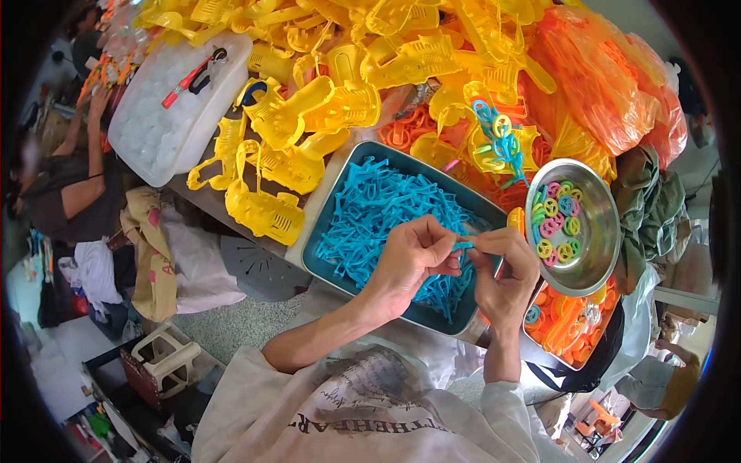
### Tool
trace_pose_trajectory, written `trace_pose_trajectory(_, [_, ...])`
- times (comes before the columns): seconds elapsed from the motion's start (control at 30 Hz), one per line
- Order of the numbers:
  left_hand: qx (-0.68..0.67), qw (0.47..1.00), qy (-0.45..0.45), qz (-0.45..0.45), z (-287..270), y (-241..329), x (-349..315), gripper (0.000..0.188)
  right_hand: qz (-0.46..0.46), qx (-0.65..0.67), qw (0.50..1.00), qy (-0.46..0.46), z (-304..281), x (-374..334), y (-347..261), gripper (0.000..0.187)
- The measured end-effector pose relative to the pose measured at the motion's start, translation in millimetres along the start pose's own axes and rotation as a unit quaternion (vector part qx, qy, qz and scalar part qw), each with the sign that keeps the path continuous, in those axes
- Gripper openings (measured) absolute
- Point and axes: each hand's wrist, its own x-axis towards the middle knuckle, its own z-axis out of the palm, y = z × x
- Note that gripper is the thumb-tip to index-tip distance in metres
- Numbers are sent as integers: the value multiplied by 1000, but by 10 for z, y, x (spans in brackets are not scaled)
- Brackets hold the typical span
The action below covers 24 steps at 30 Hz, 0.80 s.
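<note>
My left hand [407,265] and my right hand [505,276] meet over a rectangular metal tray [310,248]. Pinched between the fingertips of both is a small blue plastic piece [463,245], partly hidden by the fingers. Many slim blue plastic pieces [386,208] fill the tray beneath. A round steel bowl [600,231] with small pink, green, yellow and blue rings [557,212] stands just right of my right hand. Below that bowl, a smaller tray holds orange plastic parts [567,328].
Yellow plastic toy shells [409,58] are heaped across the far side, beside orange plastic bags [602,85]. A white tub [127,147] with a red-handled tool [184,86] stands at the far left. Another person [65,193] sits there. A stool [166,359] is lower left.
</note>
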Motion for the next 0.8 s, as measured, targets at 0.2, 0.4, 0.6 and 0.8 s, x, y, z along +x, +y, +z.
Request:
trace_pose_trajectory(0.2, [20,999,27,-6,5,-8,6,5,18,-29,999,5,55,-46,-62,22])
trace_pose_trajectory(0.4, [20,999,49,-5,-43,71,-15,11,47,57,997,2,168,-58,50,13])
trace_pose_trajectory(0.6, [170,985,16,15,-71,287,-181,27,63,205,976,-33,162,-49,150,11])
trace_pose_trajectory(0.8, [538,736,258,319,-575,775,-455,13,74,231,970,-13,137,-41,249,12])
